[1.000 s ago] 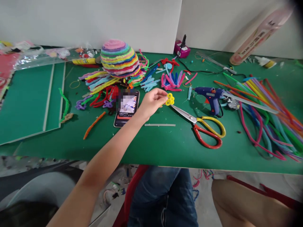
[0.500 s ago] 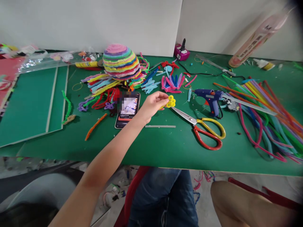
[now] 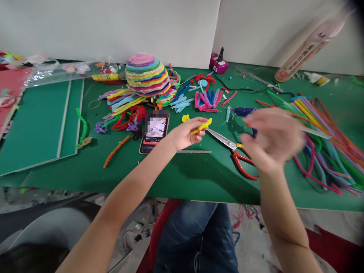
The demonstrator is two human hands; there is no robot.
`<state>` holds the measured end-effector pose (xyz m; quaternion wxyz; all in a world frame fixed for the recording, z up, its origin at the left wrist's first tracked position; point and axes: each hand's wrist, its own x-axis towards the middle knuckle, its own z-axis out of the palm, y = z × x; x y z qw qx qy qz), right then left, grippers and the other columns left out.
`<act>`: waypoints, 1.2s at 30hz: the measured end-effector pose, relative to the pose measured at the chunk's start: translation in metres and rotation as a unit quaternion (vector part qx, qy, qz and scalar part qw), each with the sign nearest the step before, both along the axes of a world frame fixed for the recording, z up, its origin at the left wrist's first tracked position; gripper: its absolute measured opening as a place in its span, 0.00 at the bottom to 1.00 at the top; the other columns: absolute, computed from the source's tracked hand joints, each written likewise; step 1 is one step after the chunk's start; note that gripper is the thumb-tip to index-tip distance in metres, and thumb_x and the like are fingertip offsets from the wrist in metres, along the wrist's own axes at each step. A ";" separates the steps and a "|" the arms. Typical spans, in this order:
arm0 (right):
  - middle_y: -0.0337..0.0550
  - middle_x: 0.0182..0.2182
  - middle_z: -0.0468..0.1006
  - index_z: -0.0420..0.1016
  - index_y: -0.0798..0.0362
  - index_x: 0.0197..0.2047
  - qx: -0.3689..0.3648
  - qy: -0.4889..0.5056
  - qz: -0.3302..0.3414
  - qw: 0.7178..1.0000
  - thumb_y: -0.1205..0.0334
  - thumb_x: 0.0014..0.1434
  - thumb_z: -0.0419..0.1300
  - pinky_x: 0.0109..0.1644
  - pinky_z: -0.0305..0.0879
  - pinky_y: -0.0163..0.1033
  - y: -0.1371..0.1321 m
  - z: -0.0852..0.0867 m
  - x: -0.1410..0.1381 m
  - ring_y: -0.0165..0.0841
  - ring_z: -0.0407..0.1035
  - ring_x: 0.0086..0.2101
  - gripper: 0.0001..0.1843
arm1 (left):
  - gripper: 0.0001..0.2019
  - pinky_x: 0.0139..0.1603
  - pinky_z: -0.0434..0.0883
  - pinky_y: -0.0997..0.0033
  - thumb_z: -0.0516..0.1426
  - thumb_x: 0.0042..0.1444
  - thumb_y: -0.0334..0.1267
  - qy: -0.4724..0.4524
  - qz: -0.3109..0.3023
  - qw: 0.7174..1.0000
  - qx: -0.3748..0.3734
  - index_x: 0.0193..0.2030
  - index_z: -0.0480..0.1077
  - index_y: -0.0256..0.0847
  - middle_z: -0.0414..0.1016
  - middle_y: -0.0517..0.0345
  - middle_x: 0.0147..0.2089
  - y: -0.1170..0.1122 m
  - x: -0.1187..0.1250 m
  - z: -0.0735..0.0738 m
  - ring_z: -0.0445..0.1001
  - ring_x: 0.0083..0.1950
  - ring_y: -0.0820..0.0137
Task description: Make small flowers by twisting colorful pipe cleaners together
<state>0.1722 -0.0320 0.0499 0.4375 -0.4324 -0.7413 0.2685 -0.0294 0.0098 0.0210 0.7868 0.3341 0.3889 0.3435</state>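
My left hand [image 3: 189, 133] pinches a yellow pipe-cleaner flower [image 3: 207, 124] by its short stem, with the flower turned edge-on. A second small yellow pipe-cleaner piece [image 3: 185, 118] lies on the table just behind that hand. Blurred by motion, my right hand [image 3: 274, 138] hangs over the blue glue gun [image 3: 243, 111] and hides most of it; its thumb stands apart from the fingers, and nothing shows between them. Scissors [image 3: 227, 142] with red and yellow handles lie between the hands, partly covered by the right one. A glue stick [image 3: 195, 151] lies beneath my left wrist.
A phone [image 3: 153, 132] lies by my left forearm. Behind it stands a striped pipe-cleaner dome [image 3: 148, 74] among cut pieces. Loose pipe cleaners [image 3: 327, 140] spread at the right. A pink bottle [image 3: 309, 49] stands at the back, and a green board [image 3: 34, 117] lies left.
My right hand has come into view from the right, over the glue gun and scissor handles. My left hand has turned the flower edge-on, and the second yellow piece now shows behind it.
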 end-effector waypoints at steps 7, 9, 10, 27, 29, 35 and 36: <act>0.43 0.42 0.76 0.67 0.47 0.46 0.023 -0.001 0.021 1.000 0.55 0.54 0.64 0.46 0.65 0.44 0.016 -0.022 -0.016 0.37 0.70 0.44 0.17 | 0.02 0.16 0.57 0.85 0.57 0.54 0.30 -0.062 -0.077 0.993 -0.058 0.33 0.67 0.40 0.65 0.61 0.27 -0.007 0.004 0.004 0.59 0.21 0.84; 0.42 0.38 0.77 0.67 0.48 0.44 0.002 0.030 0.028 0.999 0.56 0.55 0.63 0.43 0.65 0.43 0.017 -0.026 -0.017 0.34 0.71 0.40 0.15 | 0.02 0.15 0.56 0.86 0.57 0.54 0.29 -0.074 -0.084 0.991 -0.068 0.32 0.68 0.39 0.65 0.60 0.27 -0.009 0.004 0.007 0.59 0.21 0.84; 0.41 0.36 0.77 0.67 0.49 0.44 -0.005 0.045 0.030 0.999 0.56 0.55 0.63 0.42 0.65 0.42 0.017 -0.027 -0.018 0.33 0.72 0.38 0.14 | 0.03 0.15 0.56 0.87 0.57 0.54 0.28 -0.078 -0.085 0.990 -0.076 0.32 0.68 0.39 0.64 0.60 0.27 -0.009 0.005 0.008 0.59 0.21 0.84; 0.35 0.29 0.77 0.65 0.49 0.41 -0.186 0.182 0.010 0.966 0.54 0.43 0.70 0.33 0.70 0.34 0.022 -0.030 -0.018 0.26 0.72 0.27 0.24 | 0.09 0.32 0.68 0.78 0.56 0.57 0.40 0.312 0.059 0.821 0.475 0.36 0.73 0.37 0.77 0.56 0.36 -0.014 0.007 0.002 0.74 0.36 0.74; 0.35 0.31 0.77 0.66 0.49 0.41 -0.187 0.190 0.006 0.964 0.55 0.41 0.71 0.36 0.71 0.35 0.022 -0.032 -0.019 0.27 0.73 0.30 0.26 | 0.07 0.31 0.67 0.79 0.56 0.56 0.38 0.323 0.072 0.808 0.488 0.33 0.73 0.37 0.78 0.57 0.33 -0.016 0.007 0.002 0.74 0.34 0.75; 0.37 0.32 0.77 0.66 0.49 0.40 -0.189 0.203 -0.024 0.961 0.57 0.40 0.72 0.39 0.71 0.38 0.020 -0.038 -0.025 0.29 0.73 0.32 0.25 | 0.06 0.29 0.68 0.80 0.56 0.57 0.36 0.331 0.094 0.800 0.491 0.34 0.73 0.37 0.78 0.56 0.34 -0.017 0.010 0.000 0.74 0.35 0.75; 0.36 0.31 0.76 0.66 0.49 0.39 -0.188 0.196 -0.029 0.962 0.56 0.41 0.71 0.38 0.70 0.38 0.020 -0.038 -0.025 0.29 0.73 0.32 0.24 | 0.06 0.29 0.68 0.80 0.56 0.56 0.36 0.333 0.093 0.799 0.493 0.34 0.74 0.37 0.78 0.56 0.34 -0.018 0.010 0.000 0.74 0.35 0.75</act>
